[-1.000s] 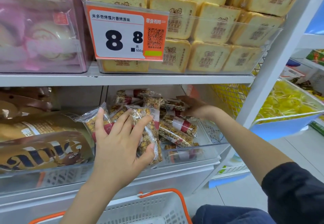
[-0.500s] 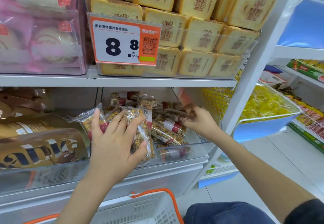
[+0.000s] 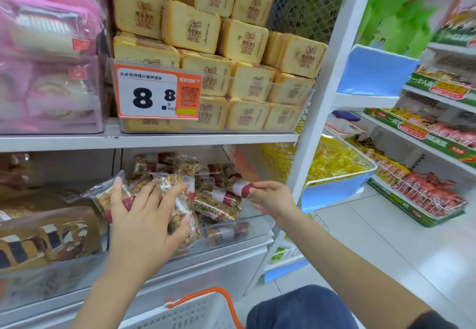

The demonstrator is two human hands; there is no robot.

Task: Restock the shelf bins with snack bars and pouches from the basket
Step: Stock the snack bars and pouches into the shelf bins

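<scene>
At bin front — left hand [image 3: 144, 215] clutches several granola bars [image 3: 177, 200] | right hand [image 3: 270, 200] pinches one bar [image 3: 242, 189] just above the clear bin [image 3: 257, 225] | risk — slick wrappers could slip from the overfull left grip.

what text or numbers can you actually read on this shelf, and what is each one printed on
"8 8": price tag on the clear bin of toast packs.
"米多奇烤馍片香烤原味": top line of that tag.
"元" and "500g": small print beside the price.
QR code and orange header on the tag: too small to read.
Stamps on the toast packs: blurred.
Snack bars, brown bags, green shelf strips: unreadable.
</scene>
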